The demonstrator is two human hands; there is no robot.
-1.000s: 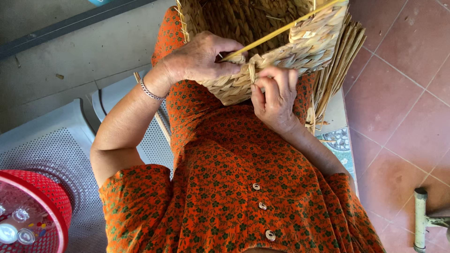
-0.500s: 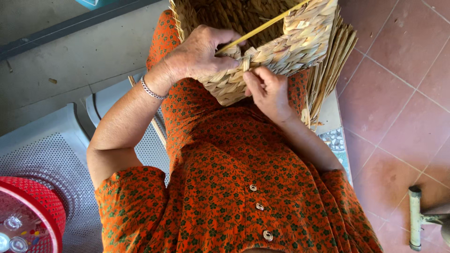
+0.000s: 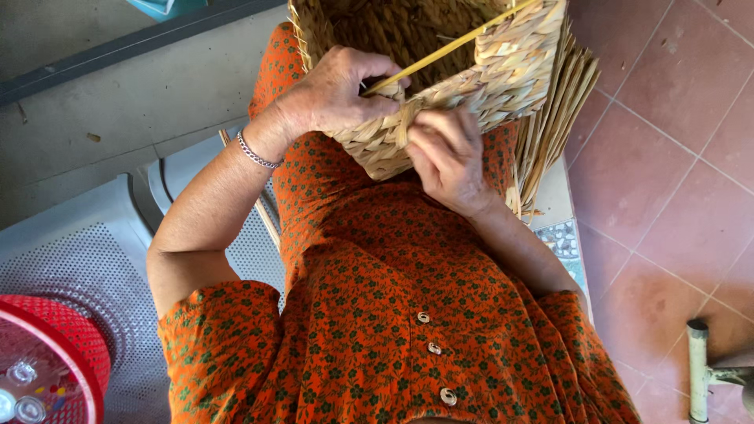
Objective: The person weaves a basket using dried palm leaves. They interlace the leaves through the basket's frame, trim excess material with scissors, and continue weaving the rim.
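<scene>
A half-woven straw basket point(image 3: 503, 71) rests on my lap, its open mouth turned toward me. My left hand point(image 3: 338, 98) grips the basket's near rim, with a thin yellow stick point(image 3: 455, 45) running from under its fingers up to the right. My right hand point(image 3: 444, 157) pinches a flat straw strand point(image 3: 407, 126) at the rim, right beside the left hand's fingertips. Loose straw ends point(image 3: 554, 118) fan out from the basket's right side. A silver bracelet point(image 3: 255, 153) circles my left wrist.
I wear an orange flowered dress point(image 3: 408, 314) and sit on a grey plastic chair point(image 3: 78, 259). A red plastic basket point(image 3: 47, 369) with small items stands at lower left. Red floor tiles point(image 3: 667, 157) lie to the right, a bamboo-like post point(image 3: 699, 369) at lower right.
The basket has tilted and shifted slightly. My right hand moved up along the rim, pulling the strand closer to the left hand's fingers.
</scene>
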